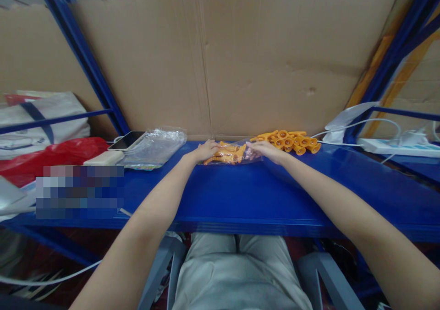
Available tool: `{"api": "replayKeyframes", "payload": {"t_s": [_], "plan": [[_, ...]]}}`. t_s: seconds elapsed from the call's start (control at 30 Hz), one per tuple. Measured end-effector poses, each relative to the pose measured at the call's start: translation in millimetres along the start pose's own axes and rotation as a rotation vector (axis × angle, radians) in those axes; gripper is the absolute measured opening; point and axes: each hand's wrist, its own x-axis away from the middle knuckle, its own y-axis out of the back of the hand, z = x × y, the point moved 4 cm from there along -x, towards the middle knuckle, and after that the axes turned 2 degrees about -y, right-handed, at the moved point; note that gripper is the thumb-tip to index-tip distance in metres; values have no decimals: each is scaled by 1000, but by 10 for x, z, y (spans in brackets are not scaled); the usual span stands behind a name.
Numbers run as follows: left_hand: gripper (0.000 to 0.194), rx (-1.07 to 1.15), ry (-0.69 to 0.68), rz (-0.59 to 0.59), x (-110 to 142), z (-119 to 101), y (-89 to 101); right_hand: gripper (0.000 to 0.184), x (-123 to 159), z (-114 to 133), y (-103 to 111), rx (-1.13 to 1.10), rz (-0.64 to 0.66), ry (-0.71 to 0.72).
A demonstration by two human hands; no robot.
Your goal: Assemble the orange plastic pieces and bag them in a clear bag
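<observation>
A clear plastic bag with several orange plastic parts (229, 154) lies on the blue shelf (240, 195) against the cardboard wall. My left hand (205, 150) grips the bag's left end, fingers curled on it. My right hand (264, 149) holds the bag's right end, fingers closed on the plastic. A loose pile of orange parts (292, 141) lies just right of my right hand.
A stack of clear bags (154, 147), a phone (128, 140) and a white power bank (104, 158) lie at the left, with a red bag (48, 156) beyond. A white power strip (395, 146) and cables sit at the right. Cardboard (261, 58) backs the shelf.
</observation>
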Motion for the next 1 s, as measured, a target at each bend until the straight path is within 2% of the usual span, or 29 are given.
{"api": "replayKeyframes", "payload": {"t_s": [0.13,0.33,0.43,0.5,0.63,0.7,0.87,1.0], "plan": [[32,-215,16,-47,47,-56,33,20,-46,17,-64,189,-63,122],[34,-298,-56,-74,98,-231,67,12,1,80,28,727,-398,168],[30,-327,-51,-141,134,-277,76,19,74,127,58,863,-513,144],[29,-350,-6,-167,144,-263,73,29,89,133,61,888,-516,86],[28,-294,51,-189,128,-212,101,51,65,81,49,855,-417,-74],[29,-191,87,-172,118,-188,121,51,64,70,48,831,-421,-79],[27,80,269,-13,120,-141,16,49,63,39,38,891,-435,-39],[30,199,295,-71,99,-148,-98,51,37,-5,34,881,-415,-47]]}}
